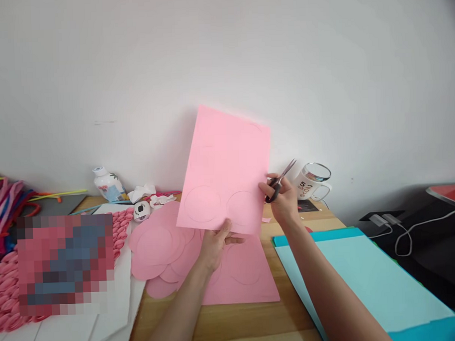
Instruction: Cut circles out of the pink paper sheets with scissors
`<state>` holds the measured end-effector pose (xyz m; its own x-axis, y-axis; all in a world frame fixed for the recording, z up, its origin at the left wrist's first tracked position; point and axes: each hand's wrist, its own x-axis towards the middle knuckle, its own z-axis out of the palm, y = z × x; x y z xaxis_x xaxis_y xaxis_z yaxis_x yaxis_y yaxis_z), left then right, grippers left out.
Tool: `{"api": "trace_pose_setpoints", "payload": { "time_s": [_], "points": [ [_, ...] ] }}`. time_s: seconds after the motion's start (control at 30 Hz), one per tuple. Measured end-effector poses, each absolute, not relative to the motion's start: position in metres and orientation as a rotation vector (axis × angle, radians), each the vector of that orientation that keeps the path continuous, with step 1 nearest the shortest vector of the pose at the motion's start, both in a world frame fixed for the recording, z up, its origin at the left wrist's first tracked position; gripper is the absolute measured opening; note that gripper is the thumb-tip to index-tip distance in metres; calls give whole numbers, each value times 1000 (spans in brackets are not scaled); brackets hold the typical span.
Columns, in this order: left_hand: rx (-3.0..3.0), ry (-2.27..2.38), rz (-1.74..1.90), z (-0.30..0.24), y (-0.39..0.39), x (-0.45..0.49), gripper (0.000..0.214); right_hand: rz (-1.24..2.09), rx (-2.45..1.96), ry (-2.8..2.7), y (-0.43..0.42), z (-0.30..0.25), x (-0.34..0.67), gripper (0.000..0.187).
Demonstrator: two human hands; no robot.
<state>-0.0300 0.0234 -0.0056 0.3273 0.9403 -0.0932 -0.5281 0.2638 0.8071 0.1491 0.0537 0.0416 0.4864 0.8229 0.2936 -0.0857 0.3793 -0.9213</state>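
A pink paper sheet with circles drawn on it is held up, tilted, above the table. My left hand pinches its lower edge, thumb on the front. My right hand is closed on a pair of scissors with dark handles, blades pointing up and right; its fingers are at the sheet's right edge. Below lies another pink sheet with circles marked on it. To its left, several cut pink paper circles overlap in a pile.
Light blue sheets lie at the right. A white mug stands behind my right hand. At the left are a white bottle, crumpled tissue, coloured pipe cleaners and a pink braided piece, partly blurred out, on white boards.
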Motion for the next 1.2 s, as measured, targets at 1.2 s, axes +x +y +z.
{"api": "trace_pose_setpoints", "payload": {
  "time_s": [1.2],
  "points": [
    [670, 801, 1544, 9, 19, -29, 20, 1292, -975, -1175, -18, -2, 65, 40]
  ]
}}
